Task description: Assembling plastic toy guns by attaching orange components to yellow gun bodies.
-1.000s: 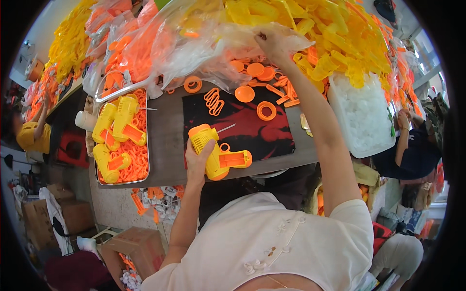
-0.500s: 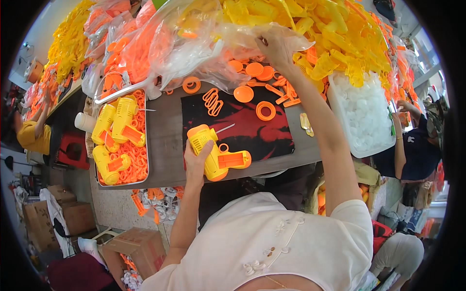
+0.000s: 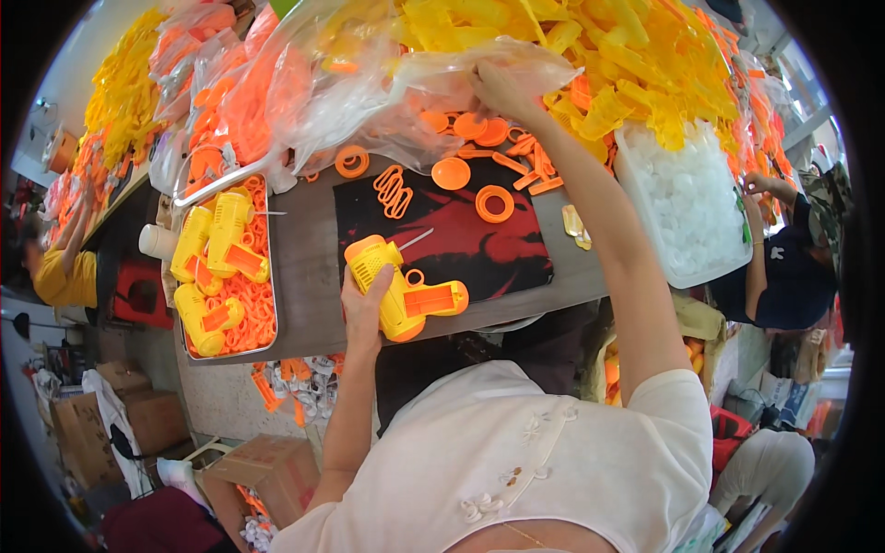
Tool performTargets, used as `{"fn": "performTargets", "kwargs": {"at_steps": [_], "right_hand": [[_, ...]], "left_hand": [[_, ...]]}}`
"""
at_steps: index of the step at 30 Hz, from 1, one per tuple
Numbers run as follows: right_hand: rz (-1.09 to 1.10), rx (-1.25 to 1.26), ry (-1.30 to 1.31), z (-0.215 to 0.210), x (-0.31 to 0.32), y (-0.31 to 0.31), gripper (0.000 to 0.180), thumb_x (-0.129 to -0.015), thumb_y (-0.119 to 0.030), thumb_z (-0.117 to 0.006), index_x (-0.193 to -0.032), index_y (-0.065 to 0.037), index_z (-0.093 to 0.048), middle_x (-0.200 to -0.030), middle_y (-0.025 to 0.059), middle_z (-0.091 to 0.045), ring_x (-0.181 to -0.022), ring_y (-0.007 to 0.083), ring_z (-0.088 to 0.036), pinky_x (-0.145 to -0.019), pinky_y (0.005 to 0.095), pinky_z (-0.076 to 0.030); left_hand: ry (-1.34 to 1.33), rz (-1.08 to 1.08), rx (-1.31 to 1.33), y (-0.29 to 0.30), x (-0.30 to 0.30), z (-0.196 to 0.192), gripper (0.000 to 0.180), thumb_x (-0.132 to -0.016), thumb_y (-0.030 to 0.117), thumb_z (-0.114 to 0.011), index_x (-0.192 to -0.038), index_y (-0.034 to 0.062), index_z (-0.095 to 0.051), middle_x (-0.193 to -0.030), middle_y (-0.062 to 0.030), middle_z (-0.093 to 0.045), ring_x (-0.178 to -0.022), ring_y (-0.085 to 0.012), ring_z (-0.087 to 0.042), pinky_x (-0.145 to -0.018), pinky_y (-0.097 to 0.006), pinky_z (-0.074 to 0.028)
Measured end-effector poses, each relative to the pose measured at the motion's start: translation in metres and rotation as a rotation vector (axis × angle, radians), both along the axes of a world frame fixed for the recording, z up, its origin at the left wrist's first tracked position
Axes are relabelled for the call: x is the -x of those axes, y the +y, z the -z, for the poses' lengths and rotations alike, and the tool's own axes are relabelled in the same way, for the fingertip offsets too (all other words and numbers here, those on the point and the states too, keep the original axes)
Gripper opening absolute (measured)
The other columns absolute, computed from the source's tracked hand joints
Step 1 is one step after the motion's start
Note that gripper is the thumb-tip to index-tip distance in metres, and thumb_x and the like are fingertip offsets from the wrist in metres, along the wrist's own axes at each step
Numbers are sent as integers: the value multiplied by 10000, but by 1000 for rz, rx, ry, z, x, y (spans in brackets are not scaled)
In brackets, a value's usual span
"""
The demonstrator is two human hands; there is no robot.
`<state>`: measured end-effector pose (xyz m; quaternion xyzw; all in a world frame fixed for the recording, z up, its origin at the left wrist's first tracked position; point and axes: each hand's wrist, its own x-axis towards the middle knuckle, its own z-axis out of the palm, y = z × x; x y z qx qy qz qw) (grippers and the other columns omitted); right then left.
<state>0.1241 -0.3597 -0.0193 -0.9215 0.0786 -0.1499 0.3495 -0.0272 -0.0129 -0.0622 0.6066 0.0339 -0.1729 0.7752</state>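
My left hand (image 3: 364,300) is wrapped round the body of a yellow, pistol-shaped plastic toy (image 3: 392,293) with an orange tray-like panel in its handle and a thin rod sticking out. Below the rod, a small orange ring (image 3: 415,276) shows beside the toy. At the back of the table, my right hand (image 3: 502,97) has its fingers curled at the edge of a clear plastic bag (image 3: 433,78); the fingertips are partly hidden. Just below that hand lie orange discs (image 3: 470,125). An orange cap (image 3: 451,173), an orange ring (image 3: 495,205) and a zigzag orange piece (image 3: 394,194) rest on a black-and-red mat (image 3: 442,226).
At the left, a metal tray (image 3: 274,313) holds several similar yellow toys over small orange rings. A white bin (image 3: 687,217) of translucent pieces stands at the right. Yellow plastic parts (image 3: 627,64) heap up behind. Other people sit at both sides. A cardboard box (image 3: 263,475) is on the floor.
The whole view has shifted slightly. My right hand has moved a little at the plastic bag, its fingers curling differently. My left hand keeps holding the yellow toy.
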Motion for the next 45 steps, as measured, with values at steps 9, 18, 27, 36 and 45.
{"fn": "performTargets", "kwargs": {"at_steps": [9,18,27,36,45], "right_hand": [[-155,-64,-296,30,-41,-21,499,-938,-224,-544,-1325,-2,-322,-1236,163,-555,-1036,270,-612,-886,371,-473],[-99,241,-268,37,28,16,459,-873,-117,-565,-1302,-65,-412,-1113,173,-613,-999,367,-594,-850,434,-483],[-39,641,30,64,6,16,444,-763,-130,-655,-1202,-99,-599,-1107,108,-630,-1120,308,-527,-922,504,-409],[-116,694,-44,68,-4,16,265,-768,-162,-667,-1030,-123,-666,-1090,75,-632,-1118,269,-532,-898,471,-405],[-290,515,-131,51,17,-2,169,-794,-144,-654,-924,-36,-645,-960,81,-665,-879,283,-623,-753,405,-471]], "left_hand": [[24,-4,15,-2,-1,5,415,-851,155,-706,-1188,26,-501,-1014,-88,-630,-863,-150,-642,-746,-281,-540],[9,-17,17,3,1,2,390,-848,119,-699,-1175,23,-509,-995,-82,-625,-837,-142,-641,-734,-275,-536],[29,-2,57,1,0,-4,407,-841,114,-702,-1184,23,-503,-987,-89,-631,-834,-153,-647,-735,-278,-544],[55,29,50,4,-3,1,428,-835,109,-703,-1198,25,-492,-1005,-89,-629,-831,-153,-642,-746,-283,-540],[39,1,50,3,-1,4,445,-828,101,-714,-1212,27,-501,-1011,-84,-631,-855,-146,-639,-756,-287,-532]]}}
